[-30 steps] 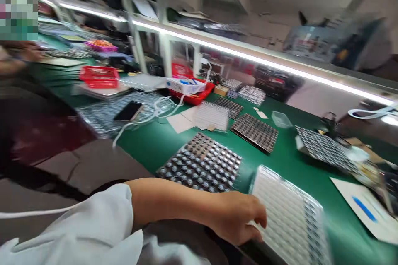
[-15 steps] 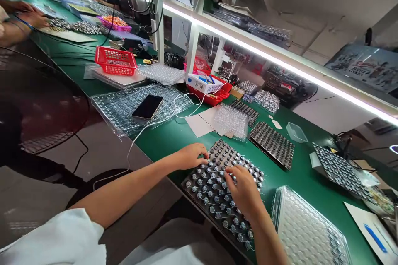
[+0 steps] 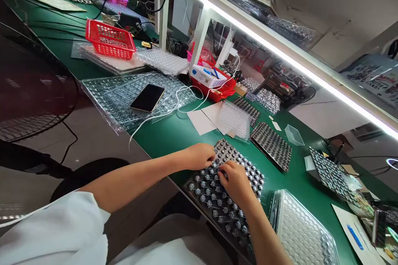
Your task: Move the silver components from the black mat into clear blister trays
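Head view. Risks, as judged: wire leads snagged or bent, caused by fingers working among close-set stalks; round parts [image 3: 209, 203] knocked askew by a brushing fingertip; dark tray [image 3: 195, 198], lower centre of the frame at the bench's near edge, nudged by wrist pressure. Left hand [image 3: 200, 156]: reaching in from lower left, knuckles up, fingers curled nearly closed at the tray's left side. Right hand [image 3: 236, 182]: from lower right, over the parts, fingers bent, partly closed. Contents of either grip: cannot tell.
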The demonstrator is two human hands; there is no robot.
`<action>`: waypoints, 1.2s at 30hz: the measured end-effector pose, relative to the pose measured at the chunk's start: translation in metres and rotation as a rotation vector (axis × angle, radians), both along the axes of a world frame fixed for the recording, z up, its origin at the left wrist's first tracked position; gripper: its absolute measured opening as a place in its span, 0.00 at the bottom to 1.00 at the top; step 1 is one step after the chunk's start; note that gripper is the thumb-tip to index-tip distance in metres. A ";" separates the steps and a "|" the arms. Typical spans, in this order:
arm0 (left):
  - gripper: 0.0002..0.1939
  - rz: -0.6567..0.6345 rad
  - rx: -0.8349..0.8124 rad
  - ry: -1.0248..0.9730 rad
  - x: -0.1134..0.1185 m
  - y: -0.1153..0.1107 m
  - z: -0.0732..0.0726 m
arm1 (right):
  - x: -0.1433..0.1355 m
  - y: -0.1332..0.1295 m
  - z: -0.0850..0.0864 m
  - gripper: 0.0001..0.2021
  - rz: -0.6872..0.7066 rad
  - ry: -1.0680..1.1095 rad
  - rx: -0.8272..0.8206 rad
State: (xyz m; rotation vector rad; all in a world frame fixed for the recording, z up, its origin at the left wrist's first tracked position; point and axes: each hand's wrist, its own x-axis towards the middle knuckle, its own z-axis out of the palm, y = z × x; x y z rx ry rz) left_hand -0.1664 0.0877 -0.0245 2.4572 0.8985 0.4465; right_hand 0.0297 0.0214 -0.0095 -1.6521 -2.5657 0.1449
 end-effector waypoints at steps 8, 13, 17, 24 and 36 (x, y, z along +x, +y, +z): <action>0.06 -0.021 -0.045 0.017 -0.002 0.004 0.006 | 0.005 0.012 -0.001 0.11 0.053 0.058 -0.030; 0.07 -0.037 0.054 0.098 0.000 0.002 0.004 | 0.005 0.001 -0.002 0.11 -0.054 0.014 0.069; 0.07 -0.056 0.036 0.105 0.000 0.002 0.006 | 0.007 -0.010 -0.005 0.10 -0.128 -0.002 0.111; 0.08 -0.079 -0.124 0.172 0.002 0.013 0.013 | 0.011 -0.016 -0.015 0.09 -0.207 -0.079 0.205; 0.11 -0.003 -0.050 0.124 0.005 0.001 0.001 | 0.052 -0.097 0.007 0.07 -0.267 0.406 0.163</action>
